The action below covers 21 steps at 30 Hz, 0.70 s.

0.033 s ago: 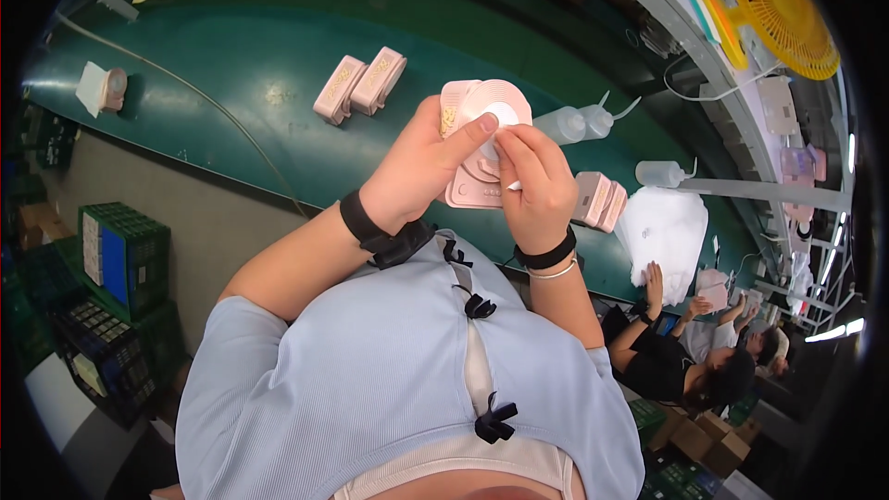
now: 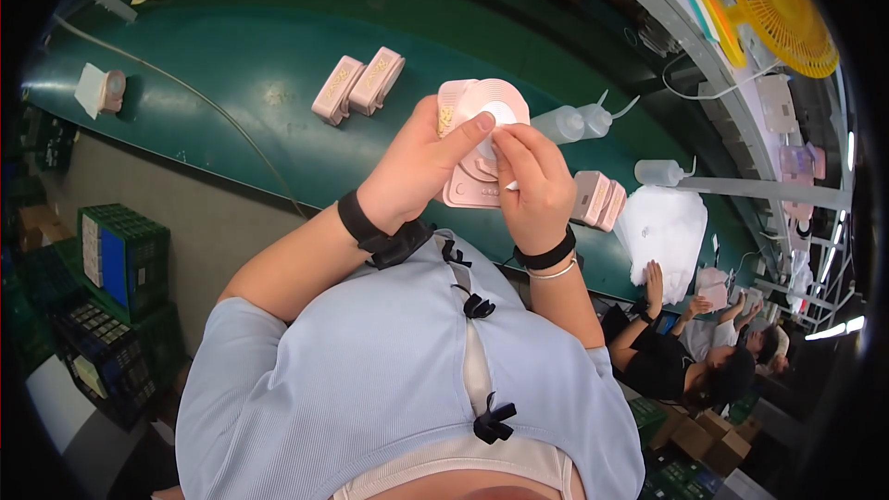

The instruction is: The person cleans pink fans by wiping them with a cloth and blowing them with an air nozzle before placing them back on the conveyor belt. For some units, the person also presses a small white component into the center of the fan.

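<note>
Gripping pink gadget (image 2: 472, 193), upper centre, in curled left hand (image 2: 407, 156); pinching white scrap (image 2: 512, 186) in bunched right hand (image 2: 542, 187) — seemingly wiping pale disc (image 2: 501, 111) — probably calling next for steady pressure.

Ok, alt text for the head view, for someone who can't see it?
A person's left hand grips a pink device with a round white disc over a green bench, right hand touching its face. Other pink units, squeeze bottles and co-workers are nearby.

Factory workshop: green workbench (image 2: 222, 69), crates (image 2: 146, 261)
</note>
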### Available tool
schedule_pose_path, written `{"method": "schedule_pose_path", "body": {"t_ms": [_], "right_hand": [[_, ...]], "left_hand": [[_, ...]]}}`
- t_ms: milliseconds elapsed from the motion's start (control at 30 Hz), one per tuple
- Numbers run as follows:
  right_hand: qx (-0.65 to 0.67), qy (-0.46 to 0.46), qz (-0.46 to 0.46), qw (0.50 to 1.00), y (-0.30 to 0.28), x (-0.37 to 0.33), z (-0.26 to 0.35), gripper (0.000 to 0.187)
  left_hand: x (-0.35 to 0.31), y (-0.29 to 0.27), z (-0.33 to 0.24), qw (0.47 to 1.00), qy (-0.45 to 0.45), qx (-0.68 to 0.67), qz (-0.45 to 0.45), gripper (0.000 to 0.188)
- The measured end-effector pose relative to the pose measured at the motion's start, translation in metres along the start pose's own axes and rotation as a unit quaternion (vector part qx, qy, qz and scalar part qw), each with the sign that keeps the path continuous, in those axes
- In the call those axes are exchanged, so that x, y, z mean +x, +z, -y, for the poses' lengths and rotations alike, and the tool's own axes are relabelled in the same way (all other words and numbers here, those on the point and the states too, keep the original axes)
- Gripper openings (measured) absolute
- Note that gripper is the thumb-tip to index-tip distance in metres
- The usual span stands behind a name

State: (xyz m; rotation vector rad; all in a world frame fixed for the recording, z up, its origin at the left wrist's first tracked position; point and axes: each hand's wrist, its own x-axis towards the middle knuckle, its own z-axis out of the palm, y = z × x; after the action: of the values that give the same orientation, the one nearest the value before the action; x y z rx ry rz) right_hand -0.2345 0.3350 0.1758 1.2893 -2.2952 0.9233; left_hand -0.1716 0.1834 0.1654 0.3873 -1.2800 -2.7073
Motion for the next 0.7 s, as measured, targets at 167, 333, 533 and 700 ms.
{"method": "schedule_pose_path", "body": {"t_ms": [167, 333, 533, 700], "right_hand": [[0.075, 0.057, 0.059, 0.994, -0.014, -0.001, -0.007, 0.025], [0.327, 0.288, 0.028, 0.900, -0.022, 0.006, -0.011, 0.048], [0.460, 0.346, 0.079, 0.814, -0.016, 0.010, -0.016, 0.069], [0.454, 0.322, 0.136, 0.819, -0.025, 0.008, -0.014, 0.076]], "left_hand": [[0.000, -0.006, -0.005, 1.000, -0.021, 0.000, -0.011, 0.048], [-0.007, -0.010, -0.009, 0.999, -0.014, 0.009, 0.029, 0.050], [-0.010, -0.015, -0.005, 0.983, 0.056, 0.156, 0.079, 0.055], [-0.018, -0.014, -0.005, 0.975, 0.076, 0.191, 0.083, 0.065]]}}
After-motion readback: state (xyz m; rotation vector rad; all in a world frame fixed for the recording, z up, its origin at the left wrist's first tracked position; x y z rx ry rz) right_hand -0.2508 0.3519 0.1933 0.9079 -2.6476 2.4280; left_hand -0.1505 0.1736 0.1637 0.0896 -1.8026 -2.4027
